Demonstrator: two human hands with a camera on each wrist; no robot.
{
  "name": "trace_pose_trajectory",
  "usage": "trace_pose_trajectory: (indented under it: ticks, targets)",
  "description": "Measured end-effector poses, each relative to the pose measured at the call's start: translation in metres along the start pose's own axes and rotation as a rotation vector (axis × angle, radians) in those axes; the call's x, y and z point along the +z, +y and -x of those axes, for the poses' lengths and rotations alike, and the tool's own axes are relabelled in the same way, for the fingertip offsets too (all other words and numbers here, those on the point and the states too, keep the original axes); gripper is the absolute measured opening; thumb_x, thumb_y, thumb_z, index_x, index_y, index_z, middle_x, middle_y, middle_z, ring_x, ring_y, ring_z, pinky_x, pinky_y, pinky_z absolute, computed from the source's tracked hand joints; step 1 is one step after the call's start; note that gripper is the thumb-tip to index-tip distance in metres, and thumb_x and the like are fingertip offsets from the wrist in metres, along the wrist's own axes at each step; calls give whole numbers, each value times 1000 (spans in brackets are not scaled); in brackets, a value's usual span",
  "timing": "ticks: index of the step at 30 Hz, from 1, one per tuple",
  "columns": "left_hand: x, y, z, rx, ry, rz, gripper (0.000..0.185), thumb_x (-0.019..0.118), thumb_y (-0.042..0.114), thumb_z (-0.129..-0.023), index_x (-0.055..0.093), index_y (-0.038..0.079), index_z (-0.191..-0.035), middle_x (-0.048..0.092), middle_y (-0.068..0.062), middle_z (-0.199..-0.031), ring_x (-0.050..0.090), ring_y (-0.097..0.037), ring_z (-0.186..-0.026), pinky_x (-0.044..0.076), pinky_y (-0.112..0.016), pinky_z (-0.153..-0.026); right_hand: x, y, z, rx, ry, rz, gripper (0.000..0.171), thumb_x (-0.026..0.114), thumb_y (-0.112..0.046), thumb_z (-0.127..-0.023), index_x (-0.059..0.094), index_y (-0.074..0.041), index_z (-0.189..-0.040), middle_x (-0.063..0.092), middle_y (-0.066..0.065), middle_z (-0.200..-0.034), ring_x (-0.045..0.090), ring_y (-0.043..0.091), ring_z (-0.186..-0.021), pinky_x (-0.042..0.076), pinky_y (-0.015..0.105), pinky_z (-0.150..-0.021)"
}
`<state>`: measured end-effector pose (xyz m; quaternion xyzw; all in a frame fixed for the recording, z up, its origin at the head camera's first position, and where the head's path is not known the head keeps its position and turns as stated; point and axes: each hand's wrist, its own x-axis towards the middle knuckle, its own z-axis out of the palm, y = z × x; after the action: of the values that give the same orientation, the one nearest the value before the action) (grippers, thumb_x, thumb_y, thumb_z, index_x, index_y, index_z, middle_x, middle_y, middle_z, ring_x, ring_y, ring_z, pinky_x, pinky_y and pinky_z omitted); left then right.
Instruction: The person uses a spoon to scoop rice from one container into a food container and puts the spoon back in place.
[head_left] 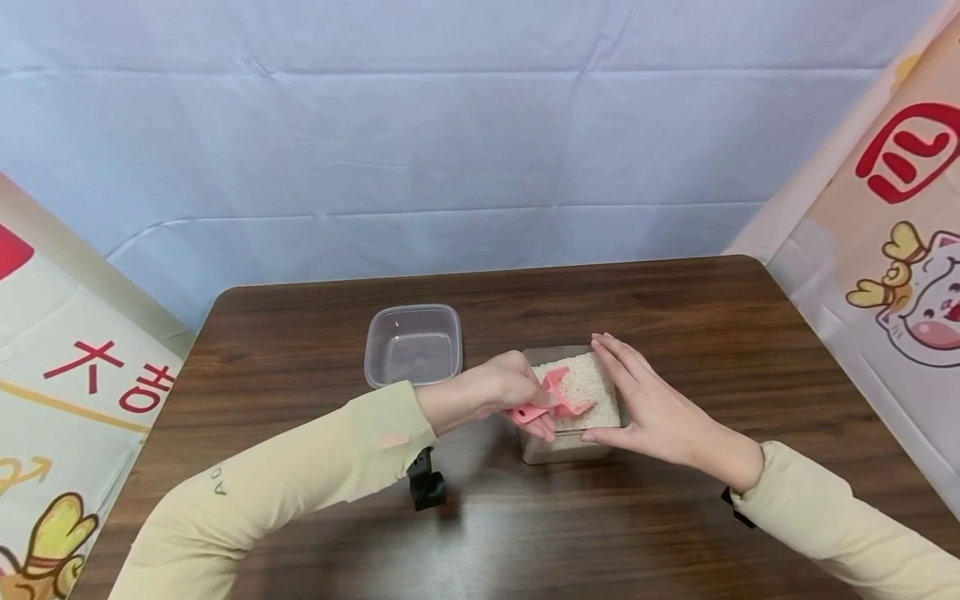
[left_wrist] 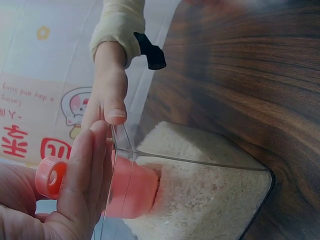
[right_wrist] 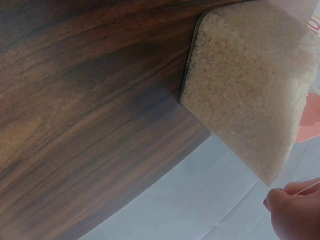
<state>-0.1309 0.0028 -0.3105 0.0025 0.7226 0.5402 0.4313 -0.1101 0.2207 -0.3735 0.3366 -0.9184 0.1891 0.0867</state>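
1. Left hand: thumb and fingers pinching the handle of a pink plastic scoop.
2. Scoop: over the right-hand container, its front edge in the white rice grains.
3. Rice: heaped in a squarish transparent plastic container, standing on the dark brown wood-grain table.
4. Right hand: fingers extended, thumb spread apart from them; touches the container's right side, thumb at near rim, fingertips at far corner.
5. Second squarish transparent plastic tub: on table, left of the rice container and farther back, just beyond the left wrist.
6. Behind table: pale blue creased cloth.
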Motion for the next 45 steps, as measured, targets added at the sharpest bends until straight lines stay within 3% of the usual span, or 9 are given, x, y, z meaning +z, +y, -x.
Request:
trace_pose_trajectory:
  ticks: [4,14,20,32,45]
  targets:
    - [0,0,0,0,-2,-3,23,53,1,-90,61,-20,-91,61,-33,-85,67,-30,-73,53,-36,-71,-1,0,0,11,-7,4,105,71,-55,-69,23,4,-141,19,13,-148,21,26,-134,27,24,-106]
    - [2,2,-1,10,25,15,20,54,-1,-89,61,-20,-89,62,-33,-82,66,-32,-73,55,-25,-53,0,-1,-1,3,-2,-2,105,71,-55,-69,21,2,-142,20,14,-148,22,27,-134,25,22,-107]
    - [3,2,-3,11,22,-1,20,55,0,-89,63,-18,-85,63,-31,-80,66,-32,-74,55,-25,-54,-1,0,-1,4,6,-9,105,72,-55,-69,24,4,-141,20,13,-148,22,27,-134,18,16,-108]
    - [4,2,-6,-1,52,15,20,55,-1,-88,61,-18,-79,62,-32,-82,65,-32,-70,55,-25,-53,1,0,-1,8,-3,-12,105,72,-54,-69,21,1,-143,20,13,-148,21,26,-134,24,22,-107]
    - [5,5,-6,-17,45,-21,22,56,1,-89,63,-18,-85,64,-29,-81,67,-28,-67,56,-25,-54,1,0,-1,9,3,-24,105,72,-54,-69,20,0,-143,20,13,-148,22,27,-134,19,18,-108]
